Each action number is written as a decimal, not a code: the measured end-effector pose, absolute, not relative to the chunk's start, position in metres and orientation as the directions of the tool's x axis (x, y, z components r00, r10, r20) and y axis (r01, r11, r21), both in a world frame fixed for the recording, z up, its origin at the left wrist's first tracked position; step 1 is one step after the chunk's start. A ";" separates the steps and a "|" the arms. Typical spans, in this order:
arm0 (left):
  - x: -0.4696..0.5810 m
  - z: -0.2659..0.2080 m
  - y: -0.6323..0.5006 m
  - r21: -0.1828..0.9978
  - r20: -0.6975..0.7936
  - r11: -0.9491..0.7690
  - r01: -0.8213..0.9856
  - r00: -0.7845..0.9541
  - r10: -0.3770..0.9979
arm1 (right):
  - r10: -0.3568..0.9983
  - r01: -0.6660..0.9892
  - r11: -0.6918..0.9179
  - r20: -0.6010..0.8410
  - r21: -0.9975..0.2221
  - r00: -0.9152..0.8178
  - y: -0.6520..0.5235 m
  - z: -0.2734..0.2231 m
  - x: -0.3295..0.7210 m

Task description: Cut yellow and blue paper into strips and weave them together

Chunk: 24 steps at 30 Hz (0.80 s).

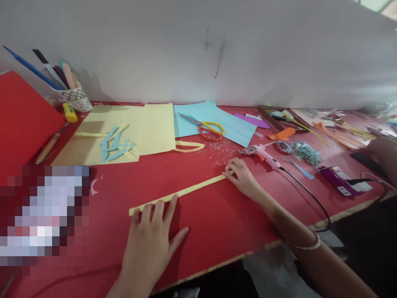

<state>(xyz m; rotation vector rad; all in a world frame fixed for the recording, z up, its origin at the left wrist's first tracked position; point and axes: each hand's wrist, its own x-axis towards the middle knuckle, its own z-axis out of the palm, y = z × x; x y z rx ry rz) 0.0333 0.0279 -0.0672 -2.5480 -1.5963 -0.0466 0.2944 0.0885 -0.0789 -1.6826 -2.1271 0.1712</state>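
Yellow strip (198,189) laid out between two grips, flat on the red desk (211,231).
The left grip (150,236) is spread, fingertips resting along the strip, whose near end pokes out just left of them; the right grip (240,176) is closed, thumb and fingers pinching the far end. The step in hand looks like straightening or steadying the strip. The next move seems to call for a light, even touch, since thin paper could crease or slide if the two sides pull unequally. Just beyond the right grip lies a pink glue gun (263,155), its nozzle best avoided; scissors (207,126) lie farther off, ahead and to the left of that grip. Beyond the left grip sits a blue-and-yellow woven piece (119,145).
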 end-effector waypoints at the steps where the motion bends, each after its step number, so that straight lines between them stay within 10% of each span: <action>1: 0.033 -0.068 0.028 -0.102 0.097 -0.428 0.898 0.438 0.894 | 0.953 0.901 0.252 0.252 -0.354 -0.168 0.088 -0.079 0.294; 13: 0.027 -0.071 0.032 -0.022 0.048 -0.434 0.901 0.434 0.899 | 0.791 0.922 0.196 0.609 -0.334 0.053 0.065 -0.079 0.285; 18: 0.030 -0.065 0.033 0.025 0.017 -0.430 0.902 0.430 0.903 | 0.830 0.819 0.556 0.136 -0.142 -0.541 0.036 -0.065 0.228; 24: 0.031 -0.064 0.032 0.029 -0.015 -0.415 0.909 0.416 0.909 | 0.801 0.790 0.548 -0.098 -0.273 -0.590 0.025 -0.063 0.193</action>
